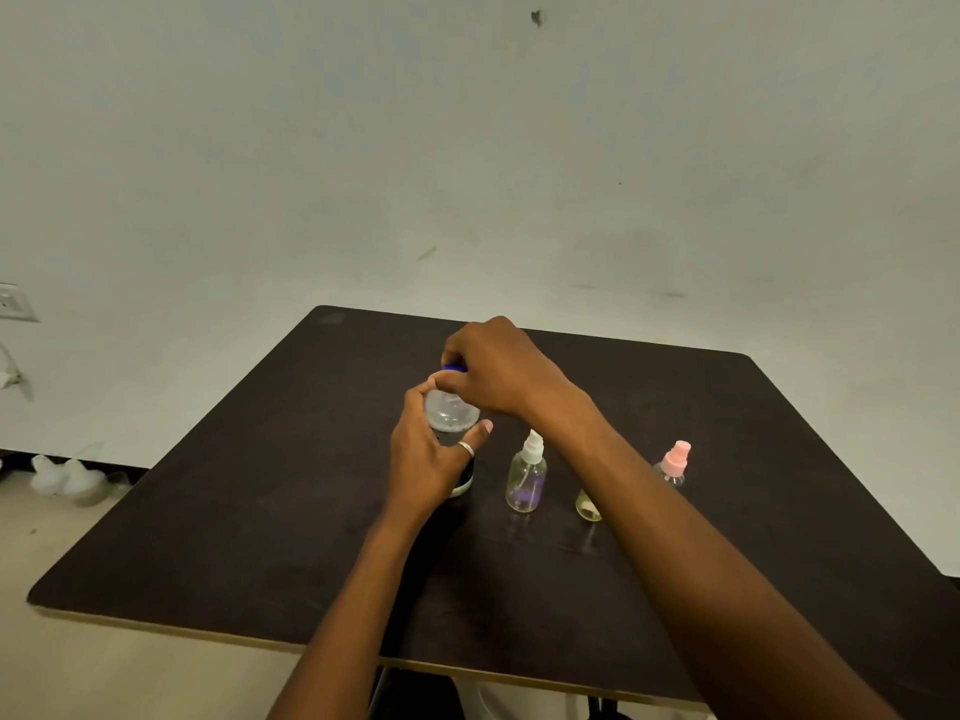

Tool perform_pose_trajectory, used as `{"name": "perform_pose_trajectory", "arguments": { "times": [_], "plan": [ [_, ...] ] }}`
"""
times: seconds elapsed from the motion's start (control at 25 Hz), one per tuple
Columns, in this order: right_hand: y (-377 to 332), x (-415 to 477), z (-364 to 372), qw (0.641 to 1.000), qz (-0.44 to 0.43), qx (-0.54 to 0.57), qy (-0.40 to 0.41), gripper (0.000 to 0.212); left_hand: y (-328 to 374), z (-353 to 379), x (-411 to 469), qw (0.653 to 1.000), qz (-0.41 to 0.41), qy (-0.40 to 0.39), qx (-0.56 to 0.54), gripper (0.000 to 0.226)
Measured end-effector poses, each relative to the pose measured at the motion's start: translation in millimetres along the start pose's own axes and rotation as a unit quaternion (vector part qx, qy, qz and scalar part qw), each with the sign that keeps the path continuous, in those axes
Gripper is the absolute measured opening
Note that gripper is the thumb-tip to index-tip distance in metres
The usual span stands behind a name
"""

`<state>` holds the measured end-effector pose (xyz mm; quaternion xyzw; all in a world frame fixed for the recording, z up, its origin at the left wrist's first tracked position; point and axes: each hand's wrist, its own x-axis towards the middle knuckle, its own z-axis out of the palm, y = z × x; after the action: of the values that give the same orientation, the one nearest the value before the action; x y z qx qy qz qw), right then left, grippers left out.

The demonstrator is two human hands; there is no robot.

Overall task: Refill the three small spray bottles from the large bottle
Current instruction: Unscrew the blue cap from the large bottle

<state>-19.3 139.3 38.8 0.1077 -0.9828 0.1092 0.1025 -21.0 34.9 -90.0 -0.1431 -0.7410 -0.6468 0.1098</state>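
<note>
The large clear bottle (451, 414) stands upright on the dark table (260, 511). My left hand (426, 454), with a ring on one finger, is wrapped around its body. My right hand (498, 371) grips its blue cap (454, 368) from above. To the right stand three small spray bottles: one with a white sprayer (527, 475), a yellowish one (588, 505) mostly hidden behind my right forearm, and one with a pink sprayer (673, 464).
A pale wall rises behind the table. White plastic items (67, 478) lie on the floor at the left, and a wall socket (13, 302) sits at the far left. The table's front edge runs close to my body.
</note>
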Motion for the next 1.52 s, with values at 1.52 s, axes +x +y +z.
{"name": "perform_pose_trajectory", "arguments": {
  "times": [1.52],
  "plan": [
    [-3.3,19.2,-23.2,0.986,-0.072,0.022,-0.15,0.025,-1.8,-2.1,2.0,1.0,-0.011,-0.013,-0.004,0.065]
  ]
}}
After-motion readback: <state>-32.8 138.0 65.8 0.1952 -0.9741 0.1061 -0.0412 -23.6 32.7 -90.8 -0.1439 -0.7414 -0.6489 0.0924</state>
